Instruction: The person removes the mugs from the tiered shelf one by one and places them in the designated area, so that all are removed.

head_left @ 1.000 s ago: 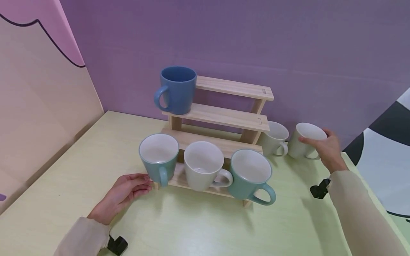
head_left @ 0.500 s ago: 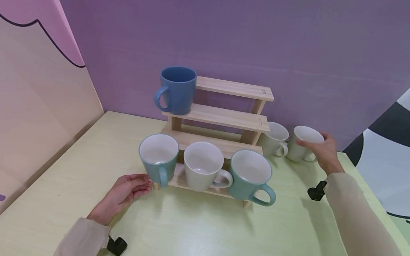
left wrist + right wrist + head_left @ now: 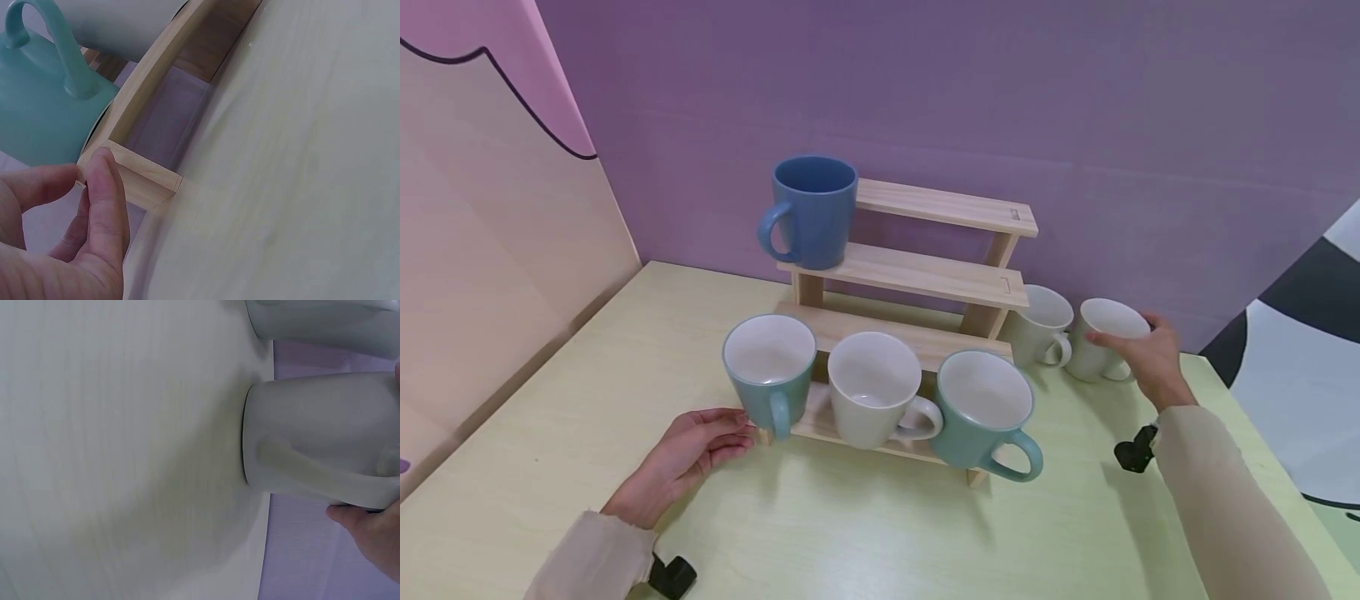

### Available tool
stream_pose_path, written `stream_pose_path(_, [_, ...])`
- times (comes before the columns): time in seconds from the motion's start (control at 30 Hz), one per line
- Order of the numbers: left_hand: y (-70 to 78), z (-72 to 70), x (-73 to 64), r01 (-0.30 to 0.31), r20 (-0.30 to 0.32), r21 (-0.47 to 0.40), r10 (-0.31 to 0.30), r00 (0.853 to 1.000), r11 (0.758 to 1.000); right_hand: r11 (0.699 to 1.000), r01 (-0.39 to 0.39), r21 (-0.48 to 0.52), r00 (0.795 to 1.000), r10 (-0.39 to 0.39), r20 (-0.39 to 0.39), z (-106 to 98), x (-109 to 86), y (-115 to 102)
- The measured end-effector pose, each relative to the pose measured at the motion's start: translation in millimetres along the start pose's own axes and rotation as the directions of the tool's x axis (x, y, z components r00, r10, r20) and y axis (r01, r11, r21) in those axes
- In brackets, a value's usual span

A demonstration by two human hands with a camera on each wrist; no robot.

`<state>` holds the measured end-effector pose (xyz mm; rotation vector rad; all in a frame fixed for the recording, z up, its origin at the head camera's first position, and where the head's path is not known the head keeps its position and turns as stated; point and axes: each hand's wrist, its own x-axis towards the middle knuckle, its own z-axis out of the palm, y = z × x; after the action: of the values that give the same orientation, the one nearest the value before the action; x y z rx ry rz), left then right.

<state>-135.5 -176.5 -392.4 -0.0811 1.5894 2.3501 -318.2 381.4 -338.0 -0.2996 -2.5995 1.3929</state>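
My right hand (image 3: 1153, 362) grips a white mug (image 3: 1086, 352) around its upper part at the back right, thumb and fingers on opposite sides. In the right wrist view this mug (image 3: 312, 419) stands upright with its base right at the tabletop. Close to its left is a second white mug (image 3: 1030, 336). My left hand (image 3: 688, 454) pinches the front left end of a tiered wooden shelf (image 3: 925, 277) between thumb and fingers. On its lowest step sit a teal mug (image 3: 766, 398), a white mug (image 3: 859, 412) and another teal mug (image 3: 962, 433).
A blue mug (image 3: 822, 225) stands on the left of a higher step. The purple wall (image 3: 962, 92) rises behind the shelf and the pale wooden table (image 3: 850, 533). At the right, the table's edge runs beneath my forearm.
My right hand has moved left and slightly down in the head view, bringing the white mug lower and closer to the second white one. The left hand and the shelf stay in place.
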Motion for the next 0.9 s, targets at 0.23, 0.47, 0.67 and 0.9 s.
stream_pose_path(0.23, [1.9, -0.6, 0.0, -0.007, -0.012, 0.008, 0.007, 1.0, 1.0, 1.0, 0.012, -0.018, 1.0, -0.012, 0.007, 3.1, 0.3, -0.7])
stream_pose_path(0.47, [2.0, -1.9, 1.2, -0.008, -0.014, 0.003, 0.008, 1.0, 1.0, 0.998, 0.033, -0.053, 0.998, -0.03, 0.057, 3.2, 1.6, -3.4])
stream_pose_path(0.67, [2.4, -3.1, 1.0, -0.007, -0.015, -0.003, 0.007, 1.0, 1.0, 1.0, -0.007, -0.02, 0.997, 0.009, 0.081, 6.2, 2.1, -3.4])
stream_pose_path(0.9, [3.0, -2.6, 2.0, -0.009, -0.018, -0.001, 0.009, 1.0, 1.0, 0.999, -0.009, -0.037, 0.992, 0.013, 0.129, 2.1, 4.3, -6.9])
